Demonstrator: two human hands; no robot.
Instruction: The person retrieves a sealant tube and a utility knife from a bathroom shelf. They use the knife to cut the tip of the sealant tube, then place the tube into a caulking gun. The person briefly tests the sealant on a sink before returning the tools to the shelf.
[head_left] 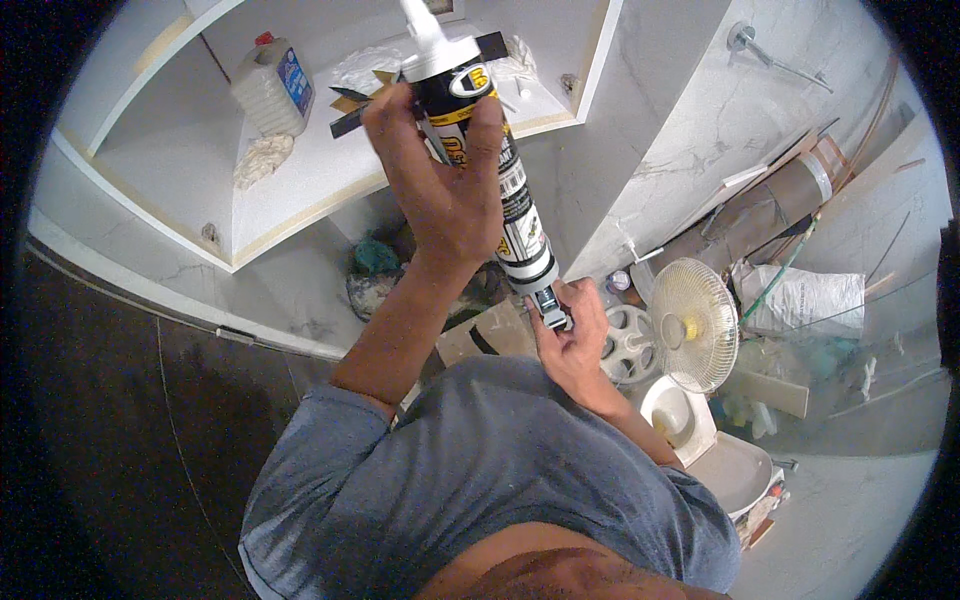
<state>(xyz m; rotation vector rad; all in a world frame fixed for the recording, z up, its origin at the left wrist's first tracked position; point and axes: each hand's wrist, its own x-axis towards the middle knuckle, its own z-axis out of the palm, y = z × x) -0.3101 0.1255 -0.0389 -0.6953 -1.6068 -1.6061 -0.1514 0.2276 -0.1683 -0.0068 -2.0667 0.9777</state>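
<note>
My left hand (435, 190) is wrapped round the upper part of a sealant cartridge (518, 205), a black, white and yellow tube held at a slant. Its white nozzle (425, 28) points up and away from me. At the tube's near end, my right hand (577, 340) is closed on a small black and silver piece (549, 308). I cannot make out what kind of piece it is, or whether it is fixed to the tube. Beyond my left hand, several dark flat strips (350, 120) lie on a white shelf (330, 190).
A pale plastic jug (275, 90) with a red cap stands on the shelf beside a crumpled cloth (263, 162). To the right are a round fan (693, 325), a toilet (730, 470), a white sack (810, 300) and a wall-mounted metal arm (785, 62). Clutter lies below the shelf.
</note>
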